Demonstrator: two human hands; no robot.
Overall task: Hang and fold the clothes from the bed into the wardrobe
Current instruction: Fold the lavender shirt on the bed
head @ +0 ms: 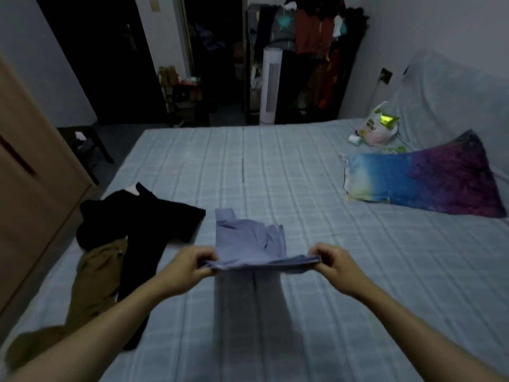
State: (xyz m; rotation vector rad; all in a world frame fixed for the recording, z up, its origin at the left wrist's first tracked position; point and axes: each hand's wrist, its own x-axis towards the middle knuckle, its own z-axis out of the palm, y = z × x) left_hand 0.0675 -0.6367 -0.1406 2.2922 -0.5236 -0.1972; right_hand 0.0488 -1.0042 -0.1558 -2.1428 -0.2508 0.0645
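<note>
Bed (303, 188) fills most of your view, pale blue checked sheet, near edge out of frame. Brown wardrobe (33, 175) panel stands along the left, close against the bed's left edge. Across the room, a rack of hanging clothes (311, 37) behind a white tower fan (271, 86).

Open sheet lies wide between you and the far edge; right of centre a blue-and-purple pillow (424, 180), and behind it a plastic bag (377, 128) near the headboard.

Left on the bed: black garment (143, 224) spread loose, overlapping a khaki garment (93, 279) that trails toward the near left edge.

Lilac shirt (248, 244) is folded narrow, its far part lying on the sheet, near fold lifted (a shadow falls beneath it).

Your left hand (190, 266) has its fingers curled, pinching the fold's left corner. Your right hand (333, 263) does likewise at the right corner, thumb on top. Both hold the fold stretched level above the sheet.
</note>
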